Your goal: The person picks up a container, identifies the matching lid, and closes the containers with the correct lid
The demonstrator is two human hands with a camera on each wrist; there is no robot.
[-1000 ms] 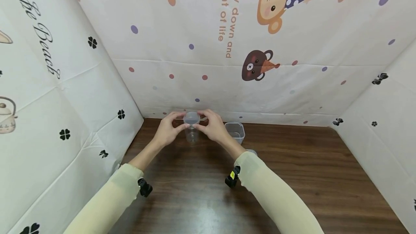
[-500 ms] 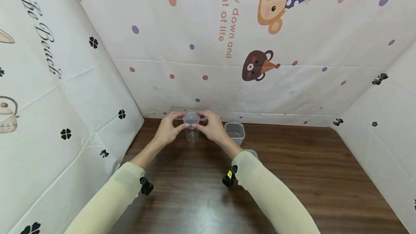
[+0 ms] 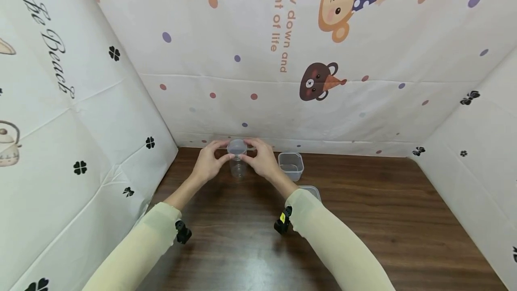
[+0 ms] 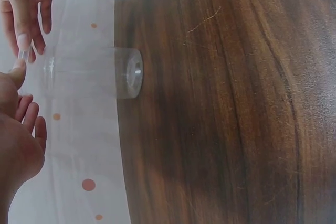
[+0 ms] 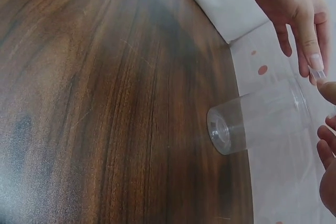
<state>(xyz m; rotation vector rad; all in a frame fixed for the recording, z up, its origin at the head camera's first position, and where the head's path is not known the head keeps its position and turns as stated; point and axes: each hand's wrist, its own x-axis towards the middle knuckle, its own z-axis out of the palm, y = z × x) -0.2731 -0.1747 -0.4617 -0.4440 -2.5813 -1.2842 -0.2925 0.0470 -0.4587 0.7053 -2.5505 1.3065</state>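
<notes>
In the head view, a clear round lid (image 3: 237, 146) sits level at the top of a clear plastic jar (image 3: 238, 170) that stands upright on the table. My left hand (image 3: 207, 161) pinches the lid's left side between thumb and fingers, and my right hand (image 3: 261, 158) pinches the right side. From the left wrist, the lid's edge (image 4: 24, 54) shows between the fingertips, a small gap above the mouth of the jar (image 4: 86, 72). The right wrist view has the same jar (image 5: 262, 116) with its base on the wood. Nothing shows inside it.
A clear square tub (image 3: 291, 166) stands just right of my right hand. Nearer, a clear flat-looking plastic piece (image 3: 313, 191) is partly covered by my right sleeve. The brown table (image 3: 387, 219) meets printed cloth walls (image 3: 258, 111) behind and at the sides.
My right forearm has swung slightly left, uncovering more of the tub and the flat plastic piece. Both hands keep hold of the lid over the jar.
</notes>
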